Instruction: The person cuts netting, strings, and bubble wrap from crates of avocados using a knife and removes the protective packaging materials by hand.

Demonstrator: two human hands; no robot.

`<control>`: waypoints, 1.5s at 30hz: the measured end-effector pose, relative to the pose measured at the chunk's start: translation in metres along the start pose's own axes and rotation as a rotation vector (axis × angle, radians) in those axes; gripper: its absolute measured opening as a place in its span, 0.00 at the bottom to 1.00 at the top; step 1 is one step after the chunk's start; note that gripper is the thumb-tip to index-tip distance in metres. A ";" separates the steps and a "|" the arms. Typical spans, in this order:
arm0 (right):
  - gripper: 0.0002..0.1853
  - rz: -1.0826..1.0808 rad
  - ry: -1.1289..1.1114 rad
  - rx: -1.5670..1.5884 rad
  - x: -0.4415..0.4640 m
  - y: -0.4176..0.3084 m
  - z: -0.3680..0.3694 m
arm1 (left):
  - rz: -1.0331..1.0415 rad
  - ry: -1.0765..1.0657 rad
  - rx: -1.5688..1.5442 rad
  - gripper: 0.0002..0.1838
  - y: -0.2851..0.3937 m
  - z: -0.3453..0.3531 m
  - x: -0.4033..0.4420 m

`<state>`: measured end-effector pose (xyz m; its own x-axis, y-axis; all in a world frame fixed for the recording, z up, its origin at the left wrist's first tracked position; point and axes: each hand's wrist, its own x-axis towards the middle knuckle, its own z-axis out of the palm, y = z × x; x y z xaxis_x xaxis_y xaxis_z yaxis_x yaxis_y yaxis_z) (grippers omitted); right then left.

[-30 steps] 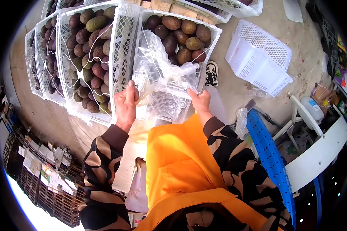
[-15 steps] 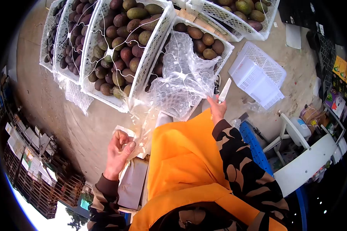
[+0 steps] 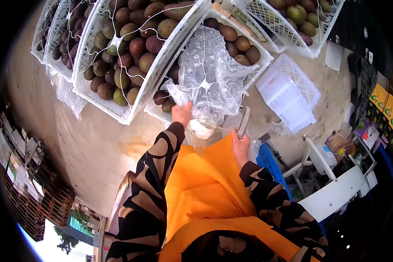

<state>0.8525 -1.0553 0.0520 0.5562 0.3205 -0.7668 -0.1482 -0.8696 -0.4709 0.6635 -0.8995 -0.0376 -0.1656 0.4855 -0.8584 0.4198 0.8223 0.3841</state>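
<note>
- Head view: pinching bubble wrap point(image 3: 212, 72) in closed left hand point(image 3: 181, 115), centre of frame, at lower rim of avocado crate point(image 3: 264, 62).
- Clasping knife point(image 3: 245, 120) in closed right hand point(image 3: 241, 147), right of centre, blade pointing up.

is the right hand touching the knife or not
Touching: the head view shows the right hand closed around the lower end of the knife, which juts forward out of it.

No text, number or brand can be read. Printing on the yellow boxes point(image 3: 383, 104), the blue-and-white label point(image 3: 329, 151) on the white container point(image 3: 324, 158), and the faint reddish marks on the empty white crate point(image 3: 288, 94) are too small or blurred to make out.
</note>
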 end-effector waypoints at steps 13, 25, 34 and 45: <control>0.14 -0.050 -0.072 0.044 -0.026 -0.061 0.022 | -0.523 0.707 0.207 0.20 -0.292 -0.278 -0.218; 0.34 0.222 -0.829 0.050 -0.253 -0.185 0.139 | -0.186 0.845 -1.211 0.46 0.013 -0.283 -0.203; 0.17 -0.061 -0.521 0.461 -0.269 -0.263 0.139 | 0.536 0.051 -0.641 0.26 0.064 -0.235 -0.303; 0.14 -1.028 -0.207 0.144 -0.286 -0.395 0.292 | 0.500 0.008 -1.417 0.17 0.071 -0.464 -0.214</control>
<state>0.5129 -0.6941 0.3297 0.3205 0.9470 -0.0230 0.2117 -0.0953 -0.9727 0.3149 -0.8074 0.3309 -0.2768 0.7929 -0.5428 -0.7536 0.1714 0.6345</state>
